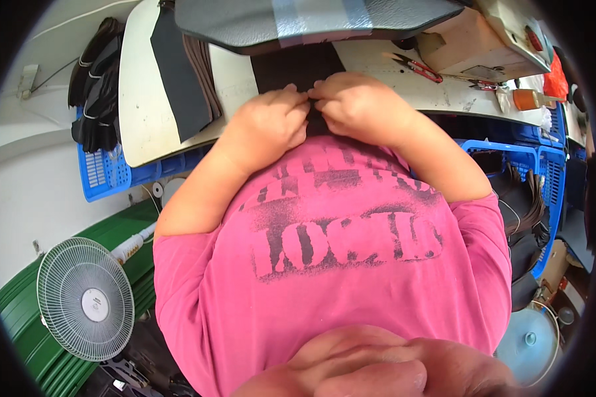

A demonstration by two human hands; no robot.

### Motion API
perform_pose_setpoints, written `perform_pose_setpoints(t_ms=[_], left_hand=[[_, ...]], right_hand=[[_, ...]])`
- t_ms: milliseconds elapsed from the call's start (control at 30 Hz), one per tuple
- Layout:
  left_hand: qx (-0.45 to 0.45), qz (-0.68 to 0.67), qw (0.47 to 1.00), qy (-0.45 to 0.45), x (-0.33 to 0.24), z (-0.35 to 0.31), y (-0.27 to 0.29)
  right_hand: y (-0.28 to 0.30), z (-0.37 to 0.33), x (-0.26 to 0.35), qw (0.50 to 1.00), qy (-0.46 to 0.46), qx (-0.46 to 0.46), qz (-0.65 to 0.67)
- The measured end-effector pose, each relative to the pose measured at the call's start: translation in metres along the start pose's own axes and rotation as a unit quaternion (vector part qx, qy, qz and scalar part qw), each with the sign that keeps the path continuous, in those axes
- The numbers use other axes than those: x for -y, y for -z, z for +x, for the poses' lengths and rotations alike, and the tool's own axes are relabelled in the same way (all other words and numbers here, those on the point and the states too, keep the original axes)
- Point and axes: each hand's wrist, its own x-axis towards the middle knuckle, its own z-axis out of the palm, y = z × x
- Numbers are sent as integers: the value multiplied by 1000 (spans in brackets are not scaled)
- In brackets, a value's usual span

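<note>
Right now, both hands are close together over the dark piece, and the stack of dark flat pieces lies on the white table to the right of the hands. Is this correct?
Not quite: the head view shows the stack of dark flat pieces on the white table to the left of the left hand and right hand. They are close together over the dark piece.

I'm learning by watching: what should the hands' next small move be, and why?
Probably ease the dark piece slightly toward the grey machine: the left hand and right hand have their fingertips close together at its near part, and that machine hides its far end.
</note>
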Motion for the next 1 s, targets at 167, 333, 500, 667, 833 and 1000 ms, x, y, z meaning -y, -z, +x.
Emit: perform_pose_setpoints(t_ms=[167, 333, 500, 667, 833, 1000], left_hand=[[-79, -81, 987, 116, 13, 1, -4], [-322, 70, 942, 60, 41, -4, 17], [-229, 184, 950, -105, -19, -35, 85], [-446, 60, 872, -193, -46, 5, 104], [-270, 218, 936, -54, 31, 72, 138], [-111, 105, 987, 50, 38, 116, 97]], right_hand=[[-1, 13, 0, 990, -99, -77, 58], [-8, 14, 0, 960, -143, -221, 97], [-2, 13, 3, 963, -41, -225, 142], [6, 26, 14, 970, 79, -158, 169], [40, 40, 44, 953, 50, 100, 281], [42, 22, 52, 770, -78, -34, 632]])
